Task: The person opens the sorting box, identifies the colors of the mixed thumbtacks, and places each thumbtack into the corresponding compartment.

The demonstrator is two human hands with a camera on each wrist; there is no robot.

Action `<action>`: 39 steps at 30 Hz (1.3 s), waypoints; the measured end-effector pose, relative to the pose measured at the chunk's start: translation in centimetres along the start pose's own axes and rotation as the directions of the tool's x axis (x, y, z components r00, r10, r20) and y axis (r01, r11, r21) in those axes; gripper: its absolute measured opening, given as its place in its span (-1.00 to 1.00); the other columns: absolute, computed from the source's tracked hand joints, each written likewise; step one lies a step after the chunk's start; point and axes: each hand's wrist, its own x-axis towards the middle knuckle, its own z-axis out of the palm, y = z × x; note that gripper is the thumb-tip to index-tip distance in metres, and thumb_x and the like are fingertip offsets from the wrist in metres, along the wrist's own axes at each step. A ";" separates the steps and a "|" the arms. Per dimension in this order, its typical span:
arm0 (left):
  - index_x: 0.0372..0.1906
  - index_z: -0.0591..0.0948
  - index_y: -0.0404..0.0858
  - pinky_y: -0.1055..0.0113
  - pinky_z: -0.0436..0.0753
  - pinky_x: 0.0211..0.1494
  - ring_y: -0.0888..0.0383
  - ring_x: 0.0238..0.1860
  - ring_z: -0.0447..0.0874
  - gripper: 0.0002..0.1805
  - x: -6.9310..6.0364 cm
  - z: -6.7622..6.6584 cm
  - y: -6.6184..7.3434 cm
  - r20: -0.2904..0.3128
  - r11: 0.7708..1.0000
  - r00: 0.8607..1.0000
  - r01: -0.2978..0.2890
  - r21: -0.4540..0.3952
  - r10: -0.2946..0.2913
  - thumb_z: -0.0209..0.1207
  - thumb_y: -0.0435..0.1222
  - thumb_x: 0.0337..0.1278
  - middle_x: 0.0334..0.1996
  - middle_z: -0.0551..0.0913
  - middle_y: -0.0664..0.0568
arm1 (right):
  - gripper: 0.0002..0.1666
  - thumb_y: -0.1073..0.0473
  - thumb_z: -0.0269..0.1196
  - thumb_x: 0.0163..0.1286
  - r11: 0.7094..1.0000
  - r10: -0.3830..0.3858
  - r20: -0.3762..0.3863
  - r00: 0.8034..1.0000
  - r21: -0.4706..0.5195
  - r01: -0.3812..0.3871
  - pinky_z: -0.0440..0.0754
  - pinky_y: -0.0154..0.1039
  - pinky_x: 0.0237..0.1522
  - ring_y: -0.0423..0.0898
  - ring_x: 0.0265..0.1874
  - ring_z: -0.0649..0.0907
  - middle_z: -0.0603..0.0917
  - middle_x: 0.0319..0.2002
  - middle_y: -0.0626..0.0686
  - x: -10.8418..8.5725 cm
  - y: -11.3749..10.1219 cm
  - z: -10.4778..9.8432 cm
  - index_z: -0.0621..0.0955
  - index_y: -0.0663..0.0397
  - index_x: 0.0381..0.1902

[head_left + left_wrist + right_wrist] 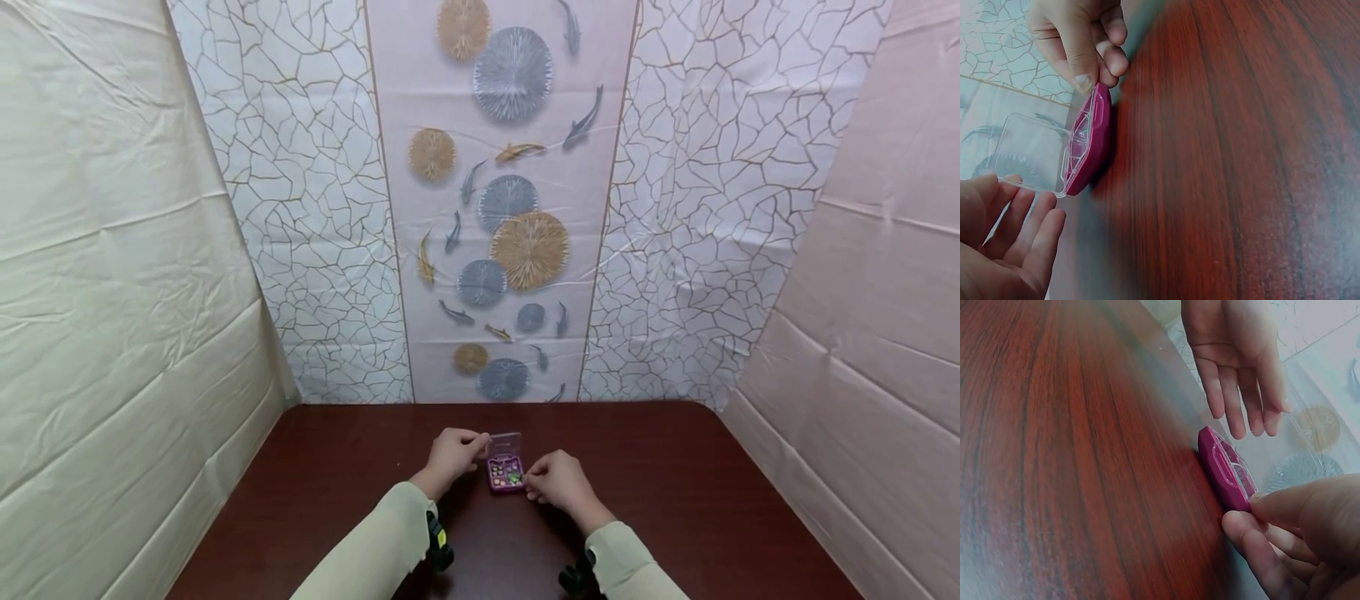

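Observation:
A small magenta compartment box (506,490) rests on the table, holding several tiny coloured pieces, some of them green and yellow. Its clear hinged lid (1029,150) stands raised at the back. My left hand (452,454) pinches the lid's left edge between thumb and forefinger; its other fingers stay loosely extended, as the right wrist view shows. On the opposite side, my right hand (558,481) pinches the box's right rim with thumb and forefinger. Both wrist views show the box (1222,469) from the side, so the contents are hard to make out there.
The dark reddish-brown wooden table (337,467) extends around the box. Patterned cloth (322,208) hangs behind its far edge, with plain pale cloth (112,292) along the sides. A dark wrist device (438,542) is strapped over each light sleeve.

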 end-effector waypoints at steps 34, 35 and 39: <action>-0.08 0.92 -0.13 0.08 0.80 0.05 0.14 -0.02 0.85 -0.90 -1.0 0.4 -2.3 0.133 0.897 0.950 -0.310 0.316 0.281 0.50 -0.26 0.39 -0.10 0.86 0.15 | -0.81 0.35 0.39 0.53 0.997 0.015 -0.027 1.000 0.076 -0.013 0.78 -0.23 -0.47 -0.13 -0.54 0.80 0.79 -0.53 0.02 0.3 1.0 0.0 0.85 0.24 -0.33; -0.08 0.92 -0.14 0.12 0.81 0.03 0.17 -0.05 0.85 -0.90 -1.1 0.5 -2.3 0.133 0.894 0.950 -0.311 0.323 0.282 0.51 -0.27 0.38 -0.10 0.86 0.15 | -0.81 0.35 0.38 0.53 0.997 0.016 -0.028 0.999 0.070 -0.014 0.78 -0.22 -0.47 -0.13 -0.53 0.80 0.79 -0.53 0.02 0.3 0.9 0.0 0.85 0.23 -0.33; -0.10 0.91 -0.18 0.20 0.81 -0.05 0.22 -0.13 0.85 -0.89 -1.1 0.6 -2.0 0.136 0.877 0.946 -0.325 0.353 0.296 0.52 -0.29 0.37 -0.15 0.87 0.13 | -0.82 0.35 0.39 0.54 0.999 0.018 -0.031 0.999 0.052 -0.017 0.78 -0.22 -0.46 -0.13 -0.52 0.80 0.79 -0.53 0.01 0.1 0.8 -0.1 0.85 0.22 -0.31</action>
